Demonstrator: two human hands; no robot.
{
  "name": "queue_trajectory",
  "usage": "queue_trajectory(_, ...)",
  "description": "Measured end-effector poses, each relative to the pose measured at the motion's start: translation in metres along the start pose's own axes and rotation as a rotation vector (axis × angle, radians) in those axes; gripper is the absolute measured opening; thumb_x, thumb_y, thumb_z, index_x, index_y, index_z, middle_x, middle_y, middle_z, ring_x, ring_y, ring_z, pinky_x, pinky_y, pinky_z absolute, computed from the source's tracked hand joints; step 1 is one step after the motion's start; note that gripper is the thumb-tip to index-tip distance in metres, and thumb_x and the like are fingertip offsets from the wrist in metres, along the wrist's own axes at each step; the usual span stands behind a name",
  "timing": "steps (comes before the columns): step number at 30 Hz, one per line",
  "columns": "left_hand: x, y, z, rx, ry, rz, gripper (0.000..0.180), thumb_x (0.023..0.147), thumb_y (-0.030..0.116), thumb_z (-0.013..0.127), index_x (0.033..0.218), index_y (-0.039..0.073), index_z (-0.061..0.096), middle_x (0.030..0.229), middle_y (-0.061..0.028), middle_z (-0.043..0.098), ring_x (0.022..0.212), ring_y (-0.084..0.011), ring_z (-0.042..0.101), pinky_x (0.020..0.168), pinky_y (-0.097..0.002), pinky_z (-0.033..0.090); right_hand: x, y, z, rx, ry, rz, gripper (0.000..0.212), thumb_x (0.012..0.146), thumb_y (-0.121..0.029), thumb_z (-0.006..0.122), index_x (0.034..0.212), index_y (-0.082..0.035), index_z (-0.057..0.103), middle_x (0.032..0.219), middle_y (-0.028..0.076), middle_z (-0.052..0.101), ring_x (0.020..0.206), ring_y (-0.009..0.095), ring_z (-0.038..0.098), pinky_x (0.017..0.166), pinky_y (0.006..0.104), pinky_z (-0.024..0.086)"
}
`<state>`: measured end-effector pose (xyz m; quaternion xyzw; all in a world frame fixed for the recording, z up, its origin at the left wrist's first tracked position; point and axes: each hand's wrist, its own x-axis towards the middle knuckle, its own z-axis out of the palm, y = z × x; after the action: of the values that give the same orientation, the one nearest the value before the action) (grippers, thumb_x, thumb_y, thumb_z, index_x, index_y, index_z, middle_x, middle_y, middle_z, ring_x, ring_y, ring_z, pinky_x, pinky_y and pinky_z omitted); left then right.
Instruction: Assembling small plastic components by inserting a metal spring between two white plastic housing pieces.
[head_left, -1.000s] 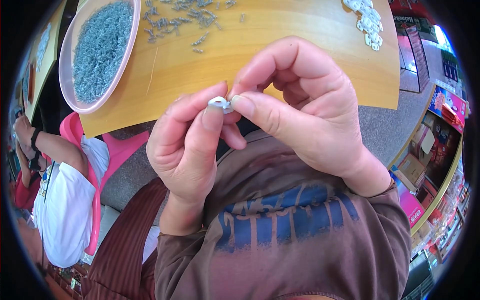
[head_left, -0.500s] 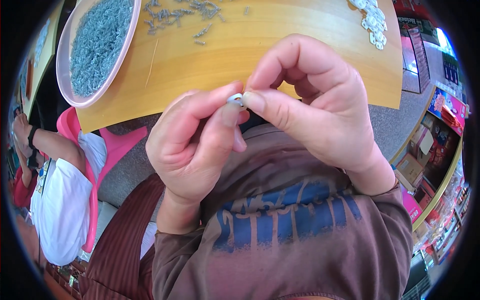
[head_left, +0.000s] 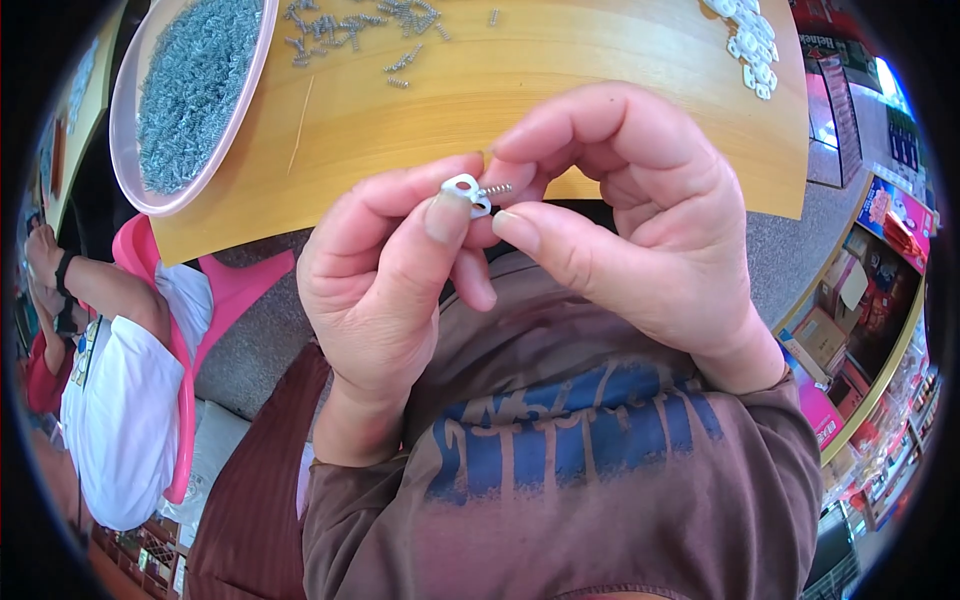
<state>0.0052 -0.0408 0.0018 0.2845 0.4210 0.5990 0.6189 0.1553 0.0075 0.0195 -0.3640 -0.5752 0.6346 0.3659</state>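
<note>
Between the thumb and forefinger of my left hand (head_left: pixel 375 270) is a small white plastic piece (head_left: pixel 460 187) with holes in it. A thin metal coil spring (head_left: pixel 495 190) sticks out from its right side. My right hand (head_left: pixel 640 220) is just to the right, its thumb tip apart from its curled forefinger. The spring's free end lies in front of that forefinger; whether they touch I cannot tell. Both hands are raised over my lap at the table's near edge.
A pink-rimmed tub (head_left: pixel 127 150) full of small springs stands at the table's left. Loose springs (head_left: pixel 400 20) lie at the far middle of the wooden table (head_left: pixel 400 130). White plastic pieces (head_left: pixel 750 45) are heaped at far right. Someone in white (head_left: pixel 125 420) sits at left on a pink chair (head_left: pixel 185 400).
My right thumb and forefinger have parted from the white piece, and the spring now shows sticking out of it. My left hand has turned the piece slightly, showing its holes.
</note>
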Motion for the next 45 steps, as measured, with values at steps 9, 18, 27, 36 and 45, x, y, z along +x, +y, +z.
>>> queue_trajectory(9,0.001,0.003,0.0,0.016,-0.014,-0.021,0.018,0.083,0.003,0.051,0.099,-0.007,0.055,0.08,-0.0122,0.06,0.062,-0.0108,0.056,0.046,-0.0183,0.045,-0.002,-0.007,0.0,0.017,0.004,0.138,0.015,0.078,0.0,0.059,0.092,0.002,0.054,0.083,0.006,0.059,0.076,0.009,0.055,0.07,0.021,0.044)
queue_trajectory(18,-0.001,-0.004,0.002,0.081,0.057,-0.005,0.016,0.083,0.001,0.051,0.097,-0.006,0.055,0.074,-0.0101,0.058,0.049,-0.0082,0.049,0.044,-0.016,0.04,0.0,-0.001,0.003,-0.15,0.025,0.115,0.007,0.081,-0.006,0.056,0.08,0.0,0.056,0.073,0.004,0.058,0.065,0.007,0.053,0.057,0.0211,0.043)
queue_trajectory(27,0.003,-0.007,0.002,0.111,0.019,0.01,0.016,0.082,-0.001,0.049,0.096,-0.006,0.055,0.074,-0.0087,0.058,0.047,-0.0064,0.046,0.044,-0.0145,0.036,0.002,0.001,-0.005,0.072,-0.008,0.221,0.012,0.083,-0.012,0.056,0.079,-0.001,0.055,0.071,0.001,0.056,0.063,0.006,0.05,0.055,0.0205,0.041)
queue_trajectory(36,0.009,-0.008,0.001,-0.068,0.07,-0.063,0.017,0.083,0.003,0.048,0.096,-0.006,0.055,0.069,-0.0091,0.058,0.042,-0.0088,0.044,0.042,-0.019,0.034,0.002,-0.007,-0.044,-0.416,0.222,-0.061,0.021,0.077,-0.014,0.063,0.09,0.001,0.057,0.067,0.005,0.056,0.061,0.012,0.054,0.057,0.0238,0.044)
queue_trajectory(45,0.012,-0.006,0.001,-0.151,0.108,-0.12,0.017,0.082,0.004,0.049,0.096,-0.006,0.055,0.068,-0.0096,0.058,0.04,-0.0089,0.044,0.04,-0.0197,0.032,0.028,0.008,-0.138,-1.371,0.535,-0.449,0.021,0.071,-0.007,0.061,0.092,-0.003,0.06,0.085,0.011,0.057,0.083,0.027,0.053,0.072,0.034,0.043)
